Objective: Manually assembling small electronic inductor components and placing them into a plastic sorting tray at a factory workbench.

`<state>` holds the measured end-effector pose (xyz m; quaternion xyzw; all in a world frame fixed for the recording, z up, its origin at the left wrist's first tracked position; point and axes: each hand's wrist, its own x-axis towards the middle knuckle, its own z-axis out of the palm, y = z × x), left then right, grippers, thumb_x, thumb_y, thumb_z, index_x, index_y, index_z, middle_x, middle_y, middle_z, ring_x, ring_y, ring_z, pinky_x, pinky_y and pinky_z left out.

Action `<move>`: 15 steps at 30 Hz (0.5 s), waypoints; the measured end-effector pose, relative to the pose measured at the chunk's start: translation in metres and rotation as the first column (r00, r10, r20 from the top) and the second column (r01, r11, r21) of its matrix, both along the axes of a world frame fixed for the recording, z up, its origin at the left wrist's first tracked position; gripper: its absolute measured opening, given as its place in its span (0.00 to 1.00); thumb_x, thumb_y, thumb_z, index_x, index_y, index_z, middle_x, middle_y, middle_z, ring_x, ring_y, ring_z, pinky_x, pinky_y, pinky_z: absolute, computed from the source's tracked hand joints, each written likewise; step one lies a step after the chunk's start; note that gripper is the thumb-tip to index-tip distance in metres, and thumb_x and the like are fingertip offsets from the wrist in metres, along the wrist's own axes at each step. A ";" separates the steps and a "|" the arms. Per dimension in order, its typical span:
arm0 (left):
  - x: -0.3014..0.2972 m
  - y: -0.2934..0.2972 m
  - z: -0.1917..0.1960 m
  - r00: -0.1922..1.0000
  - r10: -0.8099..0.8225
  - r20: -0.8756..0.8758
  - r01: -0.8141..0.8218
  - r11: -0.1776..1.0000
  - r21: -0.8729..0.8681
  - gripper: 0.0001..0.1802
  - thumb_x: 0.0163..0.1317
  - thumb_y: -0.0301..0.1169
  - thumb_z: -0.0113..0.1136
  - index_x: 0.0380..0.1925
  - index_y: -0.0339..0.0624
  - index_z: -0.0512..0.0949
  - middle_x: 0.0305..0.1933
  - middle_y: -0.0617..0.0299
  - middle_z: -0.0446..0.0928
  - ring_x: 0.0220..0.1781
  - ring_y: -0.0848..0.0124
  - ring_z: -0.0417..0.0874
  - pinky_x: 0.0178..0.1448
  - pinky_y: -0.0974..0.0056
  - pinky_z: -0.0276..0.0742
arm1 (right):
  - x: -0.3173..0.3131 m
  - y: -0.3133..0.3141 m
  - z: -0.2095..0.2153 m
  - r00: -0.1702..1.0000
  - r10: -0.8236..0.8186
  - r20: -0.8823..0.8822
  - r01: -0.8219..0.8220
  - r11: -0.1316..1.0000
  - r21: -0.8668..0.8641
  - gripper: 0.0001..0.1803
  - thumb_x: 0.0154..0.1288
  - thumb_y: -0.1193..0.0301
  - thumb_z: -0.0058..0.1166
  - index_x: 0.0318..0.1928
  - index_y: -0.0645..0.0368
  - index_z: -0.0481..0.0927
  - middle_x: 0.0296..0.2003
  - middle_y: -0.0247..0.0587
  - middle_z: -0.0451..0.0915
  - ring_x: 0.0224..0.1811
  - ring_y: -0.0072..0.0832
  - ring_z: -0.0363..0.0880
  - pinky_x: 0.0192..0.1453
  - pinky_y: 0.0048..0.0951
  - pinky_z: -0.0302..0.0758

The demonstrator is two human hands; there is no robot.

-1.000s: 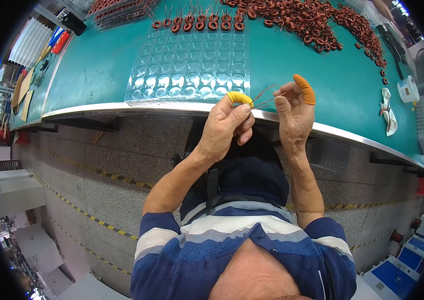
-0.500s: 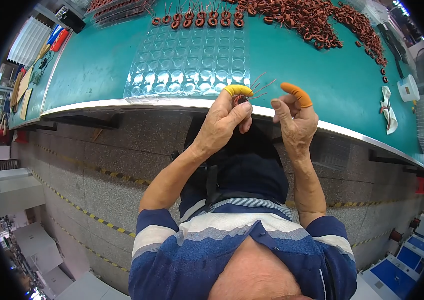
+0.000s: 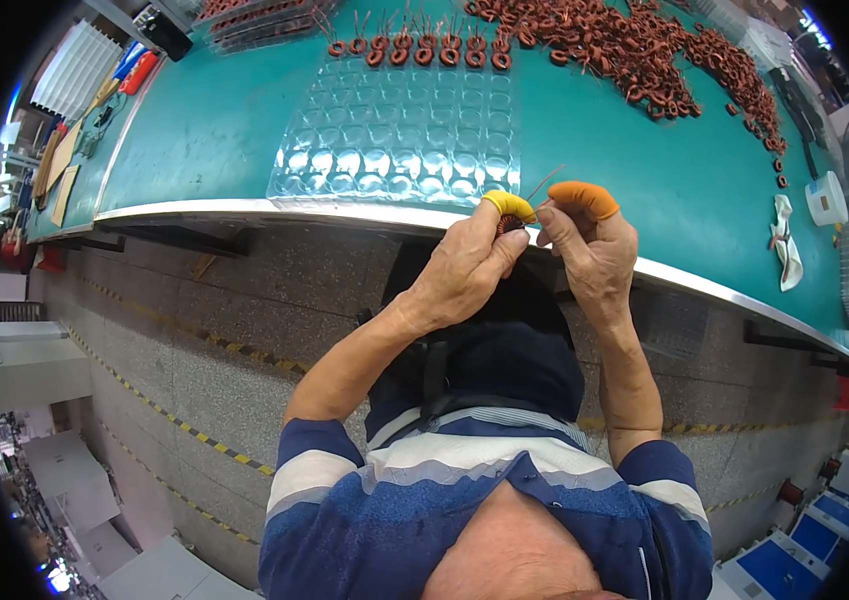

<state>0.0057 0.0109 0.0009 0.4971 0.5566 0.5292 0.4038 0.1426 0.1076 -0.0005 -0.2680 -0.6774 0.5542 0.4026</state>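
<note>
My left hand [image 3: 467,262], with a yellow cot on one finger, pinches a small copper-wound ring coil [image 3: 510,223] at the table's front edge. Close beside it my right hand [image 3: 595,245], wearing an orange finger cot, closes its thumb and forefinger on the coil's wire leads [image 3: 548,182]. One thin lead sticks up past the fingertips; the others are hidden. Beyond my hands lies a clear plastic tray [image 3: 290,165] with round pockets. Several coils [image 3: 450,57] stand in rows at its far end, leads upward.
A big heap of loose coils [image 3: 635,70] covers the back right of the green table [image 3: 215,130]. Stacked filled trays [image 3: 255,30] stand at the far left. On the right are a white tub [image 3: 827,198] and a white cloth-like piece [image 3: 786,250].
My right hand has come in to the left, and its thumb and forefinger have closed on the coil's leads. My left hand with the coil has shifted slightly right and nearer to me.
</note>
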 end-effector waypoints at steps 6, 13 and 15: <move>-0.071 0.018 0.016 0.974 0.219 0.061 -0.227 0.957 0.181 0.10 0.70 0.33 0.50 0.44 0.38 0.73 0.28 0.65 0.74 0.28 0.78 0.74 0.34 0.72 0.71 | 0.004 0.014 -0.002 0.989 -0.120 -0.088 0.132 0.981 0.145 0.15 0.64 0.76 0.59 0.51 0.66 0.77 0.33 0.36 0.79 0.28 0.17 0.77 0.31 0.18 0.74; -0.239 0.057 0.006 0.562 0.678 -0.473 -0.488 0.734 0.472 0.10 0.62 0.33 0.61 0.37 0.38 0.82 0.32 0.60 0.80 0.33 0.70 0.80 0.40 0.66 0.75 | 0.010 0.025 -0.019 0.980 -0.164 0.111 0.146 0.977 0.154 0.12 0.65 0.73 0.57 0.48 0.66 0.77 0.31 0.35 0.78 0.24 0.18 0.76 0.28 0.19 0.72; -0.256 0.068 0.006 0.603 0.584 -0.544 -0.459 0.811 0.362 0.11 0.60 0.33 0.62 0.37 0.38 0.83 0.32 0.60 0.82 0.33 0.71 0.82 0.41 0.67 0.75 | 0.008 0.024 -0.017 0.974 -0.150 0.172 0.119 0.977 0.178 0.11 0.65 0.73 0.57 0.47 0.65 0.78 0.30 0.35 0.78 0.24 0.18 0.75 0.27 0.20 0.71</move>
